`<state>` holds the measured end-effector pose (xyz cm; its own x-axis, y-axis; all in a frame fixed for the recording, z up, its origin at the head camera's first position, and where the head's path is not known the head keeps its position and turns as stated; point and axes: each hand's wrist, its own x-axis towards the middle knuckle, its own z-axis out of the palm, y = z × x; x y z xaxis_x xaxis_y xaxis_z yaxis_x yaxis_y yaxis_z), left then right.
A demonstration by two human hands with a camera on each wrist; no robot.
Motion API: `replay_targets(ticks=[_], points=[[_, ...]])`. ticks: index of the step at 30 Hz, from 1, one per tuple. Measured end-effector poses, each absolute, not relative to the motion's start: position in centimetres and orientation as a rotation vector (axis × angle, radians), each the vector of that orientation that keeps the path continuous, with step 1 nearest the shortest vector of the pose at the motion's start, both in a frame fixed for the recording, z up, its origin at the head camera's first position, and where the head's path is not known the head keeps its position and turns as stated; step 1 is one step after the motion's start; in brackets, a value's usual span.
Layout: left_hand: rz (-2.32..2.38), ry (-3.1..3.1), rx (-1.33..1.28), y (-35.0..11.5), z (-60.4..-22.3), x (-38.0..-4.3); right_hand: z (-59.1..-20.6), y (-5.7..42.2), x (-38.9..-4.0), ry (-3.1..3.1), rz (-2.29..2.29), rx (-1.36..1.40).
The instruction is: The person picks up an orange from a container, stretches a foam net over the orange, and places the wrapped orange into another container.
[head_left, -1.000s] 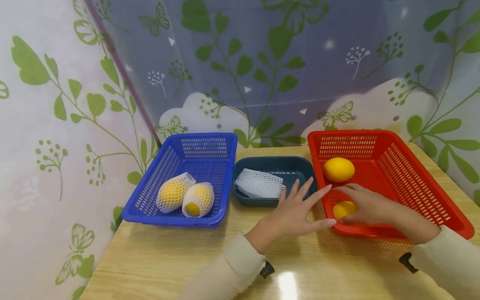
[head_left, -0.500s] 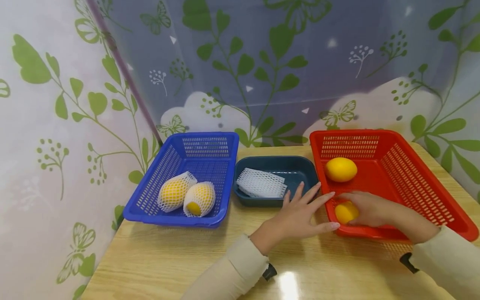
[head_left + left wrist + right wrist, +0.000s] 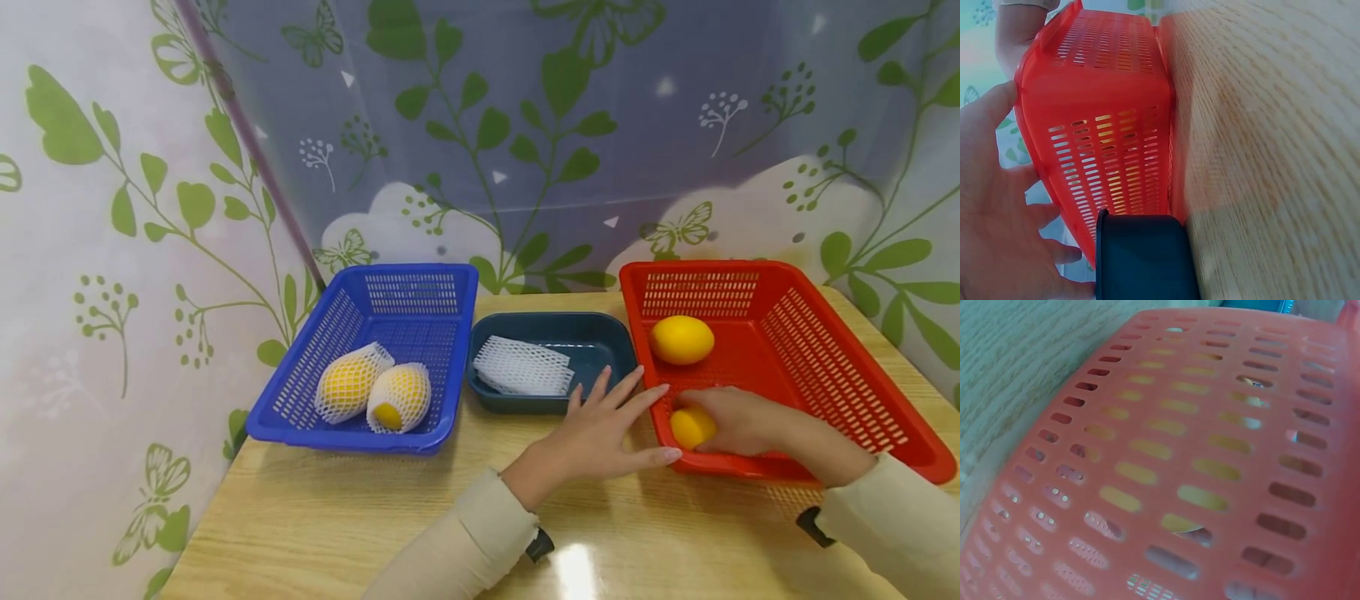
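Note:
My right hand (image 3: pixel 738 421) reaches into the red basket (image 3: pixel 832 358) and grips a smooth yellow fruit, probably a mango (image 3: pixel 692 427), in its near left corner. A second, similar mango (image 3: pixel 682 339) lies loose behind it. My left hand (image 3: pixel 592 437) is spread, its fingers straight; the thumb and index fingertips touch the red basket's left rim in the head view. In the left wrist view, the left hand (image 3: pixel 997 212) lies along that rim. Through the slots of the basket wall (image 3: pixel 1166 444), yellow shows in the right wrist view; the right hand is mostly hidden there.
A dark teal tray (image 3: pixel 551 406) holding white foam net sleeves (image 3: pixel 521 367) stands between the baskets, partly behind the left fingers. In the blue basket (image 3: pixel 438 333) at left lie two yellow fruits in foam nets (image 3: pixel 351 385). Patterned cloth backs the wooden table (image 3: pixel 300 517).
The view has shifted slightly. My right fingers have settled further round the near mango, which stays in its corner. The left hand remains spread at the basket rim.

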<state>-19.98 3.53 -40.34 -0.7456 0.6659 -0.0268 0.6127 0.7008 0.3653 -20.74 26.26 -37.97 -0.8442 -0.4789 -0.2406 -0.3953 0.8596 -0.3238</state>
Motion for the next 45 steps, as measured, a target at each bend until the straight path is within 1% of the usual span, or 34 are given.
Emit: replay_targets(ticks=[9,17,23,29,32,36,41,45], points=[[0.485,2.78,1.05,3.6,-40.4,-19.9,-37.5,26.5,-20.6,2.799,-0.395,-0.66],[0.5,2.773,1.047,3.6,-40.3,-20.0,-36.4,26.8,-20.2,2.921,-0.513,-0.615],[0.534,2.763,1.042,3.7,-40.5,-20.1,-35.7,26.9,-19.7,3.063,-0.584,-0.656],[0.612,2.808,1.034,3.5,-40.4,-20.1,-34.8,26.4,-19.0,3.171,-0.754,-0.67],[0.758,2.838,1.012,3.2,-40.1,-20.2,-34.6,25.7,-18.7,3.195,-0.869,-0.668],[1.144,2.761,0.988,2.3,-39.3,-20.6,-34.2,24.4,-18.1,3.186,-1.045,-0.625],[1.671,2.38,0.915,0.5,-38.4,-21.0,-34.3,22.2,-17.1,3.061,-1.322,-0.596],[1.911,2.009,0.839,-0.7,-37.8,-21.1,-35.0,20.5,-16.6,2.959,-1.506,-0.65]])
